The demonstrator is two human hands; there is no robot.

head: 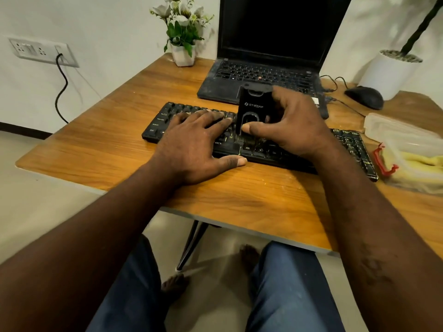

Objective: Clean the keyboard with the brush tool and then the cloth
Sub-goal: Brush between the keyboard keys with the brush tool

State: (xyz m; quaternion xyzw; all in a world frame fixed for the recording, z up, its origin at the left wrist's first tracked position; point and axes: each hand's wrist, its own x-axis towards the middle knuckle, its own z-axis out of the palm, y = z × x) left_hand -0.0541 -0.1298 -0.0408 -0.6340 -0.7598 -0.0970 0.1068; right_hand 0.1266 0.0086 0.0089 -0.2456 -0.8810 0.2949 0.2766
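Brushing step in hand, by my judgement. Worktop carries keyboard, crosswise before laptop. Clear box at right holds yellow cloth, untouched. Left hand flat on left keys, fingers straight, steadying board. Right hand grasps brush tool upright, lower end on bottom rows mid-board. Advice: short light strokes along key gaps. Tool reads roughly "STRIFF"; keycaps "Ctrl", "Alt".

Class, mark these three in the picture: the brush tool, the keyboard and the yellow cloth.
brush tool (252, 105): head view, black front face by the logo.
keyboard (160, 127): head view, keys at its left end.
yellow cloth (418, 162): head view, its visible folded top.
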